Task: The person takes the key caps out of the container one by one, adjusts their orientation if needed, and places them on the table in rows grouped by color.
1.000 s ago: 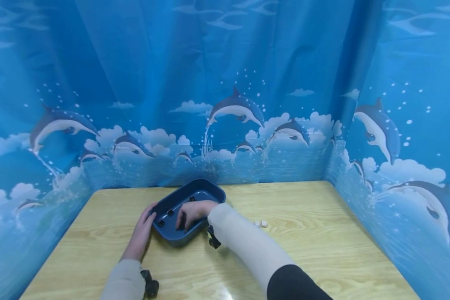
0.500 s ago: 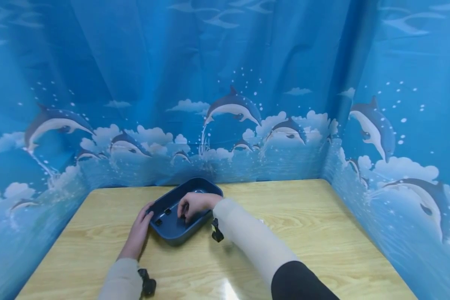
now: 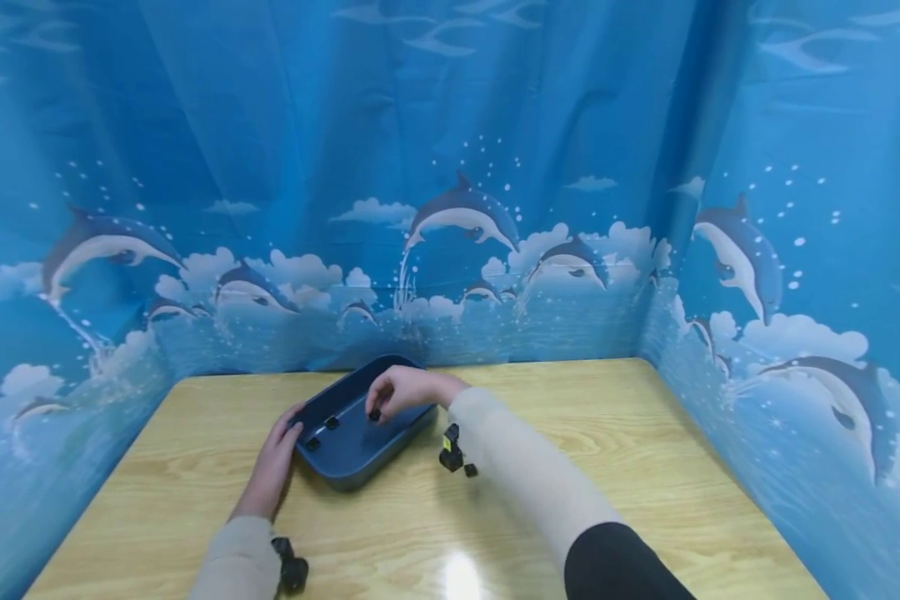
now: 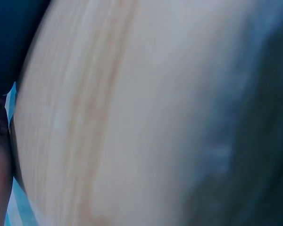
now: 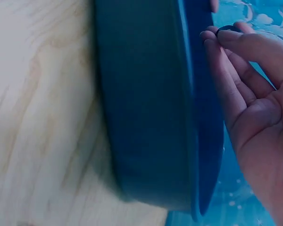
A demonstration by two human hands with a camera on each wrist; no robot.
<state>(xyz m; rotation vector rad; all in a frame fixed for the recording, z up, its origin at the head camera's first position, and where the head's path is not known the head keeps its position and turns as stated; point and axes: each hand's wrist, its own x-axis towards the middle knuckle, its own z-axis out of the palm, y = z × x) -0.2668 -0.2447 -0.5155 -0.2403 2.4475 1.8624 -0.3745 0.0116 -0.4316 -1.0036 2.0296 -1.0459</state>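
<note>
A dark blue rectangular tray with rounded corners stands at an angle on the table. My left hand grips its left rim, fingertips at the edge. Above the tray's middle, my right hand pinches a small black square piece between thumb and fingertips. In the right wrist view, the black piece is mostly covered by the fingers, above the tray's side wall. Two more black pieces, one in the tray and one near its left wall, lie inside.
Another small black piece shows beside the right sleeve. The wood-grain table reaches back to a blue dolphin-print curtain. A camera is strapped to the right wrist, another to the left.
My right hand has risen from the tray floor and moved slightly right, pinching the black piece. White pieces seen on the table are now hidden behind the right forearm. The left hand keeps its hold.
</note>
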